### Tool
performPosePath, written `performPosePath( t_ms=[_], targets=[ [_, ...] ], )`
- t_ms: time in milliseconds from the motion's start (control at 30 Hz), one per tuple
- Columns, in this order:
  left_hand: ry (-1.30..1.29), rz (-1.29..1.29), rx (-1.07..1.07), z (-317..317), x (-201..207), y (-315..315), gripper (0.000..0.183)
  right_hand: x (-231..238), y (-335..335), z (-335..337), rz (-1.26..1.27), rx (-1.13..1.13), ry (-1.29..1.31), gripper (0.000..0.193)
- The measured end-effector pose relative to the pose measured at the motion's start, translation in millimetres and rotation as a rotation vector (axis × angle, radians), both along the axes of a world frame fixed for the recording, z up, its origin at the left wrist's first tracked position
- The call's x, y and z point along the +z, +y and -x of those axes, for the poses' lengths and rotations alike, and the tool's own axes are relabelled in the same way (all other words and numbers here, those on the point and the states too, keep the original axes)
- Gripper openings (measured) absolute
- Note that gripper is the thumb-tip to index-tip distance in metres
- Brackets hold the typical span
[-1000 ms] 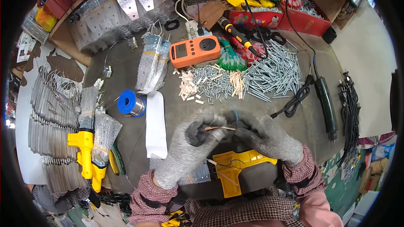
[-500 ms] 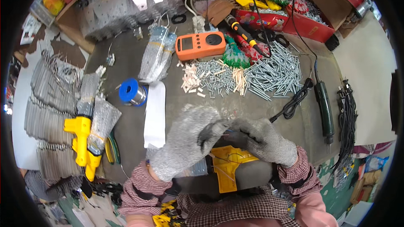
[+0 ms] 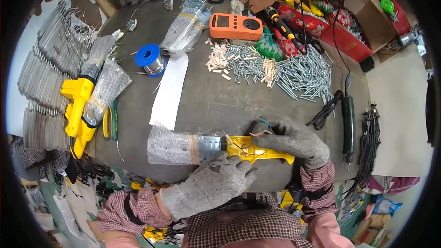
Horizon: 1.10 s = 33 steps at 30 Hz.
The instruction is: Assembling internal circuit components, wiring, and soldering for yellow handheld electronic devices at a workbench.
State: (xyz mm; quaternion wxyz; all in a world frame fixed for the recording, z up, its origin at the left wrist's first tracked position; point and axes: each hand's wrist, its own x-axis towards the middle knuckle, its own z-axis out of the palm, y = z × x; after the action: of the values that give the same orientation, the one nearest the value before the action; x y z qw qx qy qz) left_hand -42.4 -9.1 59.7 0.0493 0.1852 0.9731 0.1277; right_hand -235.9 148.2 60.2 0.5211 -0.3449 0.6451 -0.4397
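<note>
A yellow handle-shaped plastic housing [image 3: 262,155] lies sideways on the bench, its inside facing up with thin wires in it. A silvery metal piece [image 3: 211,149] joins its left end, and bubble wrap [image 3: 170,148] with a rubber band covers the part farther left. My left hand [image 3: 213,181], in a grey glove, lies along the near edge of the housing, fingers stretched and slightly apart. My right hand [image 3: 296,141], gloved too, is closed above the housing on blue-green and brown wires [image 3: 262,127]; its fingertips are partly hidden.
Behind lie a screw pile [image 3: 305,76], small pale sleeves [image 3: 216,58] and an orange meter [image 3: 235,26]. A solder spool [image 3: 150,59] and white paper strip [image 3: 170,92] are left of centre. Pliers [image 3: 110,120] and wrapped yellow tools [image 3: 78,103] lie left; a dark soldering iron [image 3: 349,128] lies right.
My hands, together before, have parted: the left moved down to the housing's near edge, the right stays with the wires. The housing has turned from upright to sideways. The view has shifted.
</note>
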Motion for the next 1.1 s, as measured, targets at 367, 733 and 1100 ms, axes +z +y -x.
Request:
performPosePath(
  t_ms=[367,733,1100],
  targets=[
    [-0.318,-1.629,0.872,11,-7,-18,0.020,-11,-14,-21,0.056,-0.107,0.061,0.032],
    [-0.411,-1.613,0.897,7,-7,-24,0.026,-5,-16,-21,-0.012,-0.011,0.072,0.040],
    [-0.276,-1.445,0.545,7,-21,-23,0.014,-13,-6,-17,0.044,-0.201,0.113,0.032]
  ],
)
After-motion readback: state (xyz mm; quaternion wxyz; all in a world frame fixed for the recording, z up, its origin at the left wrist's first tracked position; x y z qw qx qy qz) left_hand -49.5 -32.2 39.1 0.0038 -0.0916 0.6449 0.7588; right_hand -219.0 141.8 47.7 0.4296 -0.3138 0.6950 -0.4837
